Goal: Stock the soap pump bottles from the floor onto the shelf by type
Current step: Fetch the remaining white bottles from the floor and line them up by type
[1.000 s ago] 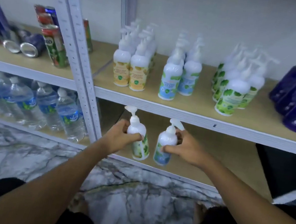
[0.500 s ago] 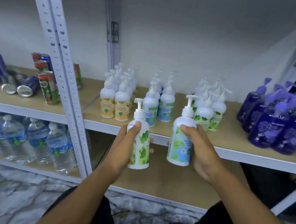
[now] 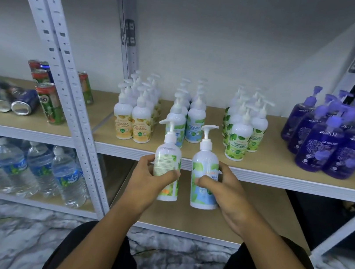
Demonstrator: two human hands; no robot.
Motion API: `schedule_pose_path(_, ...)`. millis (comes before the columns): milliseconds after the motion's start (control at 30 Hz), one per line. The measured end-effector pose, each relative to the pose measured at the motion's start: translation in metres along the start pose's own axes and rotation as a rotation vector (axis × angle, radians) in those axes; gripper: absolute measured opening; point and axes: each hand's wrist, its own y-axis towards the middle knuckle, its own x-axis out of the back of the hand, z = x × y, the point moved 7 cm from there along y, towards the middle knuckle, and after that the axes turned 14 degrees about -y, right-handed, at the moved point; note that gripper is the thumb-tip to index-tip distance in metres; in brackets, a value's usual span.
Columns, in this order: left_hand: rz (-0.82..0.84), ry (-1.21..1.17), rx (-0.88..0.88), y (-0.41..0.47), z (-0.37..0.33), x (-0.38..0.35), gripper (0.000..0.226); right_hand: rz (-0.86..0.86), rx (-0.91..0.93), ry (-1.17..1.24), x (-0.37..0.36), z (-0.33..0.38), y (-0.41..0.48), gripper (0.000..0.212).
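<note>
Bottles now ride slightly higher than half a second ago, against the shelf edge (image 3: 257, 177). The left hand (image 3: 149, 180) wraps fingers round the green-leaf soap bottle (image 3: 167, 167) (back label showing); the right hand (image 3: 227, 194) clasps the blue-label soap bottle (image 3: 204, 179), both upright, white pumps up. At 12 o'clock stand the yellow-label bottles (image 3: 135, 118), at 2 the purple bottles (image 3: 329, 143), at 9 the drink cans (image 3: 48, 101) and the water bottles (image 3: 38, 166).

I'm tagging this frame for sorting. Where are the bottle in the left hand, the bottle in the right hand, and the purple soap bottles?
green-label bottle (image 3: 167, 167): head view, back label.
blue-label bottle (image 3: 207, 161): head view, upper body.
purple soap bottles (image 3: 318, 150): head view, front bottle's body.
</note>
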Motion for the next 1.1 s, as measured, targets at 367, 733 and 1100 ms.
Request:
schedule_pose_path(367,0.052,-0.073,0.033,-0.0053,0.0000,0.0033,0.042,-0.050,-0.001,0.024,-0.0058,0.0013,-0.0028,0.035)
schedule_pose_path(733,0.071,0.047,-0.027,-0.0073,-0.0046,0.0028,0.025,-0.090,0.003,0.048,-0.0029,0.0015,-0.0032,0.034)
schedule_pose_path(1100,0.071,-0.089,0.046,-0.0100,0.0006,-0.0015,0.050,-0.091,0.004,0.054,-0.0027,0.0023,-0.0041,0.038)
